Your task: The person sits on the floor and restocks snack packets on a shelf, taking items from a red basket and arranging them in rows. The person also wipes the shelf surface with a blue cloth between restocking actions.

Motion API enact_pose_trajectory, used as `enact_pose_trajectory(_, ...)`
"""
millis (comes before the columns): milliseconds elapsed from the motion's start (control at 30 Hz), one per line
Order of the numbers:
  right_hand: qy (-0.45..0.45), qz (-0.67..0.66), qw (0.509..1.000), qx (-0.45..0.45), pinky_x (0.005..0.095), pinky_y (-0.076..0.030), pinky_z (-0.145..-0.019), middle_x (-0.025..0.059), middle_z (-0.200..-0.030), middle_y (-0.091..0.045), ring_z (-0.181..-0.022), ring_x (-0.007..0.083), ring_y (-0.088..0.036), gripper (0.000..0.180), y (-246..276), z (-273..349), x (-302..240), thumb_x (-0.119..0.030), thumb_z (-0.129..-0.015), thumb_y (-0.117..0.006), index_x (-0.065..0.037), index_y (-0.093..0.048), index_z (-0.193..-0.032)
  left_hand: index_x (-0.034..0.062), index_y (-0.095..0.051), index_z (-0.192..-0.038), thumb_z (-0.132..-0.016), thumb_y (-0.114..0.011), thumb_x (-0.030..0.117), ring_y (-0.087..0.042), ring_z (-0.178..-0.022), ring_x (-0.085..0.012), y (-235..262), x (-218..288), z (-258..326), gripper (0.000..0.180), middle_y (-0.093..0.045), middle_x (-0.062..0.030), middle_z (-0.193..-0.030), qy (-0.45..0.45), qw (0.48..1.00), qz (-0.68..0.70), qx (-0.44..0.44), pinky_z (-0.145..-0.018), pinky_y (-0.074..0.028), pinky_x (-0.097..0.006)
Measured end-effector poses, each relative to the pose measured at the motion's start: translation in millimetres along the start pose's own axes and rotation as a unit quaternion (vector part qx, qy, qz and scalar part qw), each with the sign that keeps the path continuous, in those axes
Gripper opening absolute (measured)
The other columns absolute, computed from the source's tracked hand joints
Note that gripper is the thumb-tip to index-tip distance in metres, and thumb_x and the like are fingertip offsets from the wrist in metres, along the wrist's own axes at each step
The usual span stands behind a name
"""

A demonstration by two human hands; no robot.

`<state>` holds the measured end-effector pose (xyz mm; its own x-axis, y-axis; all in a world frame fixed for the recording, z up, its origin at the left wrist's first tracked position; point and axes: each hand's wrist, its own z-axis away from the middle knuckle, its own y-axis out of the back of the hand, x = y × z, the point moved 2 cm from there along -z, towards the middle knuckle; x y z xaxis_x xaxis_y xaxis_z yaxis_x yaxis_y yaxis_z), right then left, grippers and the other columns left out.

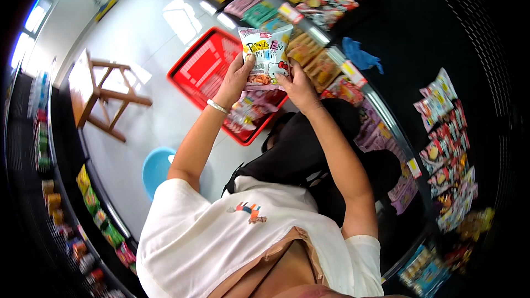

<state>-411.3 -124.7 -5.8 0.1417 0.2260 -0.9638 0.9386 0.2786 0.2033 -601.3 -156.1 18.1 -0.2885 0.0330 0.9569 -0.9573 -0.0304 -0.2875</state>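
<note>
At far left, well away from the left fingers (pixel 249 63), a shelf row of yellow, green and pink snack packets (pixel 100 216) lines the aisle. Nearer to them are a wooden stool (pixel 83 89) and, lower, a light-blue basin (pixel 157 171), both on the pale tiled floor (pixel 132 138). A red shopping basket (pixel 193 69) lies just beyond and beneath the fingers, with several pink-toned packets (pixel 249 113) inside it. A pale bracelet (pixel 217 106) rings the left wrist. Centre: a white-and-pink snack packet (pixel 268 55), its cartoon front toward the wearer, is gripped at both side edges, between the left fingers and the right fingers (pixel 284 81), both thumbs on its face. Just right of the right fingers, brown packets (pixel 305 49) fill a shelf; farther right lie a crumpled blue glove or cloth (pixel 361 54) and red-and-black packets (pixel 441 152).
</note>
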Motion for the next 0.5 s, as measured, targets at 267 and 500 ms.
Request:
enact_pose_trajectory(267,0.074,0.133,0.946,0.287,0.045,-0.051,-0.09,0.0281,-0.116,-0.063,-0.11,0.0422,-0.062,0.05,171.5,28.9,-61.4,-0.011,-0.087,-0.067,0.002,-0.046,-0.131,0.0027,-0.036,-0.142,-0.097,-0.055,-0.002,-0.057,-0.118,-0.0215,-192.7,36.2,-43.9,0.049,-0.058,-0.0104,-0.127,-0.071,0.967,0.008,-0.246,-0.092,-0.058,-0.038)
enact_pose_trajectory(500,0.048,0.19,0.87,0.453,0.0426,-0.054,-0.085,0.0272,-0.113,-0.066,-0.104,0.0385,-0.067,0.052,326.4,122.3,-68.8,-0.01,-0.092,-0.06,0.0,-0.041,-0.14,0.0006,-0.042,-0.137,-0.09,-0.058,-0.008,-0.059,-0.115,-0.0205,-388.2,-33.1,-74.8,0.05,-0.06,-0.0125,-0.122,-0.179,0.921,-0.071,-0.34,-0.097,-0.05,-0.033)
